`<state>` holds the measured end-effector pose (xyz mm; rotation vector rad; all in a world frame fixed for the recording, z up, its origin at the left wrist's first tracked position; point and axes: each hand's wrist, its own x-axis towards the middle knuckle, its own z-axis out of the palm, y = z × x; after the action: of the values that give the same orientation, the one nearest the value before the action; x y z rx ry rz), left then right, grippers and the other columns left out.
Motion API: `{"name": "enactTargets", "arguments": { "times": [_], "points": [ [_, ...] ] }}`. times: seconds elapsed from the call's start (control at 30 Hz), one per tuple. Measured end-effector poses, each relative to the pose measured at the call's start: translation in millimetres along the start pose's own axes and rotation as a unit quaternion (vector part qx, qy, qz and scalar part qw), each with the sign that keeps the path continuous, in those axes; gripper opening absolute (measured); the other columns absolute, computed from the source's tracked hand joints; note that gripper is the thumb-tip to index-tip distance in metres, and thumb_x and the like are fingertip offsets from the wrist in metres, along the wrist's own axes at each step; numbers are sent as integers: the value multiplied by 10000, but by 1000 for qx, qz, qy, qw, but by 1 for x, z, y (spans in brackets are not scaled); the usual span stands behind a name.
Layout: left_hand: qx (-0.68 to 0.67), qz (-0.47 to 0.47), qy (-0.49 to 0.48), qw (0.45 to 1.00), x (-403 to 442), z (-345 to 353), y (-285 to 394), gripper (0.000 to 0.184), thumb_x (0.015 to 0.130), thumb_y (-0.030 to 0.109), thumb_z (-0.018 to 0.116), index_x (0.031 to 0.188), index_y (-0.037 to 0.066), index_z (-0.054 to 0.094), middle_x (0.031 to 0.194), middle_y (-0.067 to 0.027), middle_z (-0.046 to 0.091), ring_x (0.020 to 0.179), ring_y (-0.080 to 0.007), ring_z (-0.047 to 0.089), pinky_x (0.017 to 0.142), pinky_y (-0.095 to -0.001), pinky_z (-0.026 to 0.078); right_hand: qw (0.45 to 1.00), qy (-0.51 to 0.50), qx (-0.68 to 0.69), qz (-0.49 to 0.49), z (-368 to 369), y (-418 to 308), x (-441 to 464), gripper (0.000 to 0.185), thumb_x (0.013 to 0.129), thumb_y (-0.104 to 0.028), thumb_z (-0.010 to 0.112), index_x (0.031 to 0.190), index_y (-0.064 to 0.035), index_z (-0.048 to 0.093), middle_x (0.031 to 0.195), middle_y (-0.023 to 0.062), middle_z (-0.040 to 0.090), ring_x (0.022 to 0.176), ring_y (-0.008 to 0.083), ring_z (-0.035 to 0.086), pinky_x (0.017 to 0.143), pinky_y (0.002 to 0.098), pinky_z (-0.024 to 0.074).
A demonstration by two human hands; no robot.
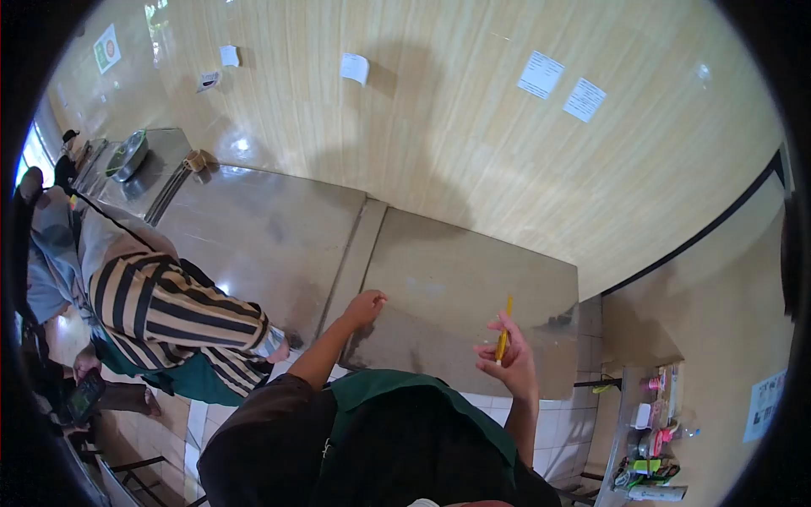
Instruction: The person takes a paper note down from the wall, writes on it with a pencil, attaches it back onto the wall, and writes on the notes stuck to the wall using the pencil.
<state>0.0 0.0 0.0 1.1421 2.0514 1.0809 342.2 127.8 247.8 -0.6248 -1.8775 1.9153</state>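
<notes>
Grey tabletop (473,262) | right hand (517,362) gripping yellow stick (503,344), type unclear | left hand (363,310) curled closed, palm hidden

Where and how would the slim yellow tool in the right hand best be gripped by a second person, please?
Probably by the far end of the yellow tool, pinched lightly from the side of the wall, opposite the right hand. It is long and thin, and that end sticks out past the hand, so it seems free.
</notes>
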Motion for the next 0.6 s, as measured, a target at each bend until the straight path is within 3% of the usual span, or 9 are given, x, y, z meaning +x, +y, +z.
{"name": "enactTargets", "arguments": {
  "times": [0.07,0.1,0.3,0.37,0.43,0.47,0.5,0.6],
  "points": [
    [11,30,86,996,-10,-1,-5,171,918,148,600,1045,69,681,1016,-154,681,939,-297,663,823,-390,518,1000,9,-8,-4,13,-20,9,1024,725,82,810,1557,-98,240,1453,142,415,1129,307,655,926,374,549],
    [31,53,114,992,44,-57,-30,165,917,140,596,1038,68,681,1006,-151,680,928,-299,661,813,-391,518,999,-4,3,-33,42,-23,77,1044,706,77,825,1554,-91,240,1459,144,414,1139,305,650,931,367,546],
    [9,64,183,981,64,-65,-56,152,929,126,584,1037,59,667,971,-138,673,894,-309,655,764,-403,519,995,-84,-5,-45,71,-49,121,1201,583,34,913,1558,-100,225,1515,141,384,1198,288,618,959,339,522],
    [6,89,233,968,100,-85,-31,152,932,135,596,1040,45,656,966,-143,671,896,-325,652,754,-415,519,995,-88,-19,-35,74,-48,129,1222,572,26,921,1560,-96,212,1540,144,356,1221,304,602,974,352,517],
    [67,149,347,924,152,-121,17,163,916,123,614,1052,35,632,943,-154,634,876,-342,625,761,-434,510,994,-99,-9,-43,79,-46,135,1221,575,34,916,1560,-85,203,1550,145,341,1234,314,590,982,368,515],
    [31,216,393,893,182,-143,41,207,912,155,635,1091,53,622,963,-159,624,875,-363,613,745,-446,506,994,-103,-5,-46,81,-45,137,1221,576,38,913,1559,-80,199,1556,145,334,1240,319,585,986,376,514],
    [65,152,406,899,201,-170,81,262,901,192,660,1126,67,609,1002,-164,614,889,-372,613,746,-452,512,994,-95,-15,-50,83,-44,138,1189,598,29,908,1553,-69,207,1556,150,330,1244,318,581,994,386,514],
    [56,203,537,817,259,-235,177,444,830,243,725,1200,61,560,1118,-189,580,991,-392,588,815,-476,506,995,-65,-42,-58,86,-41,140,1131,636,30,888,1545,-50,219,1559,162,317,1250,320,574,1003,400,514]
  ]
}}
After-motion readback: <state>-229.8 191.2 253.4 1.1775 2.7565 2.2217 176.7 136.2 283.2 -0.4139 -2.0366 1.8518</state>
